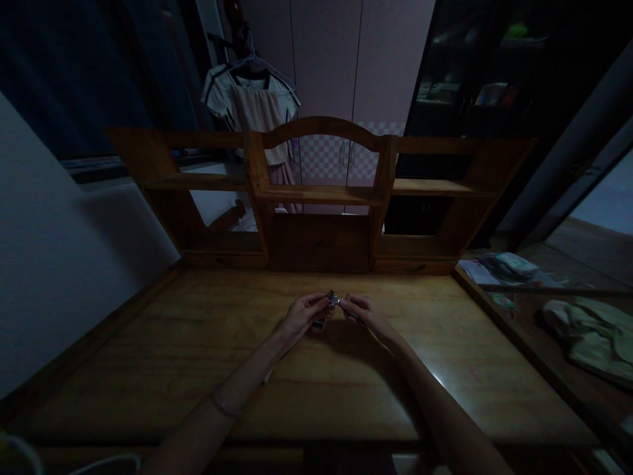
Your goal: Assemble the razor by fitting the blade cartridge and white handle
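Over the middle of the wooden desk, my left hand point(307, 313) is closed around a small dark object with shiny metal parts point(331, 295). Part of something dark and glossy point(319, 324) shows below its fingers; whether it belongs to the same object I cannot tell. My right hand point(360, 310) pinches a thin silver-tipped piece point(338, 301), whose tip meets the metal object between the hands. Fingers hide most of both items, and the dim light leaves their kind unclear. A small pale item point(268, 376) lies beside my left forearm.
The wooden desktop point(198, 330) has a raised shelf unit point(319, 194) along its back edge. To the right are papers and a plastic bag point(514, 265) and a pale cloth bundle point(593, 330). A white cable point(106, 462) runs at lower left; a wall borders the left side.
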The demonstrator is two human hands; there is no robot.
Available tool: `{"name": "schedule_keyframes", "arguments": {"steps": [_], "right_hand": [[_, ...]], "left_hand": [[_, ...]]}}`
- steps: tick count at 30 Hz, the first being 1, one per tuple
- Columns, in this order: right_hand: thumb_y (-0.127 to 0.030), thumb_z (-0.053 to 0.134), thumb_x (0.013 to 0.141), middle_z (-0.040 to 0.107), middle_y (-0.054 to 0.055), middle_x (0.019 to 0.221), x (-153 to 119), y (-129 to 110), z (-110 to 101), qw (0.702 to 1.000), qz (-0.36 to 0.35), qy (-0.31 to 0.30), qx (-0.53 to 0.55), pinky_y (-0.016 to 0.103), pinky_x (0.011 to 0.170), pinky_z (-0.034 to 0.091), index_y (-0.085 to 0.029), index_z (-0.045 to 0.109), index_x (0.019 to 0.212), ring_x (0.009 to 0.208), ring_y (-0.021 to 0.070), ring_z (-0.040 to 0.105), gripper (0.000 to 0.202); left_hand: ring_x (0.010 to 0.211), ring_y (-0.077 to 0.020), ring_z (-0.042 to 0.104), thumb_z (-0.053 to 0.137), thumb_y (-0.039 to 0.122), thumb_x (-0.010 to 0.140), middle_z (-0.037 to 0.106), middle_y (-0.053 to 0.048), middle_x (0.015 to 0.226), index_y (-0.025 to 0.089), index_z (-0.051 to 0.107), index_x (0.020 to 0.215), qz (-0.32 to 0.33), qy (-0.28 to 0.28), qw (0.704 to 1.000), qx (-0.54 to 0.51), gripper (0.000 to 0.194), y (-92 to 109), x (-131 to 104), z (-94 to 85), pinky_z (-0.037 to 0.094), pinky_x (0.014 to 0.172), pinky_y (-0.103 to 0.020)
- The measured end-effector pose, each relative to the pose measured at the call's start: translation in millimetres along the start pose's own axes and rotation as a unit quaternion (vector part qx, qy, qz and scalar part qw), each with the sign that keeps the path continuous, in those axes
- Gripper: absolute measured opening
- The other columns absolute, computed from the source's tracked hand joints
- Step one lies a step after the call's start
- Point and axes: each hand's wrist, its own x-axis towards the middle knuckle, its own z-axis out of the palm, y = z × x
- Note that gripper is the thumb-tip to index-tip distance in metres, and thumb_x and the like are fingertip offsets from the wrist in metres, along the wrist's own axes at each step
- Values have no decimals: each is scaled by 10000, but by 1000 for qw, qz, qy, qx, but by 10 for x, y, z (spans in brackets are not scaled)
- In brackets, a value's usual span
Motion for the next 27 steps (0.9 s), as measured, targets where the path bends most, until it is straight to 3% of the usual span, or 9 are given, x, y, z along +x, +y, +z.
{"name": "schedule_keyframes", "arguments": {"steps": [4, 8, 15, 19, 22, 27], "right_hand": [[-518, 557, 808, 432, -37, 560, 12, 15, 1, 1000, -17, 12, -17, 218, 481, 240, -162, 548, 649, 523, 85, 358, 390], [-516, 557, 808, 444, -33, 566, 7, -27, 5, 1000, -21, 4, -17, 220, 490, 256, -165, 540, 634, 527, 88, 372, 392], [-475, 558, 821, 443, -32, 576, -5, -39, 11, 1000, -11, 16, 11, 222, 484, 234, -166, 555, 650, 523, 83, 358, 353], [-449, 606, 792, 469, -37, 644, 15, -26, 8, 994, -36, 87, 49, 216, 472, 224, -198, 615, 902, 525, 82, 346, 274], [-396, 697, 718, 470, -46, 645, 37, 12, 1, 992, -51, 116, 9, 215, 497, 252, -218, 624, 1054, 552, 89, 370, 387], [-396, 683, 721, 573, -10, 707, 88, 133, -8, 995, -51, 90, -17, 234, 595, 343, -168, 690, 859, 641, 117, 478, 267]], "left_hand": [[675, -98, 581, 710, 345, 718, 664, -84, 953, 126, 682, 1009, 8, -8, 1000, 14, 365, 4, -14, 15, 444, 640, -202], [631, -94, 519, 672, 371, 749, 625, -52, 797, 119, 690, 981, -4, -35, 999, 38, 343, 22, -44, 52, 407, 588, -195], [604, -95, 476, 689, 412, 711, 517, 1, 652, 102, 678, 734, -23, -58, 997, 54, 312, -56, -28, 61, 423, 619, -221], [602, -83, 480, 662, 408, 746, 521, -1, 686, 102, 676, 835, -25, -58, 998, 20, 319, -31, -25, 45, 441, 647, -227], [610, -82, 504, 655, 377, 765, 539, -11, 711, 100, 668, 851, -24, -63, 998, -2, 291, -26, -23, 30, 453, 656, -227], [638, -116, 577, 622, 395, 791, 590, -47, 729, 89, 653, 837, -58, -105, 993, 15, 311, -34, -49, 36, 477, 660, -243]]}}
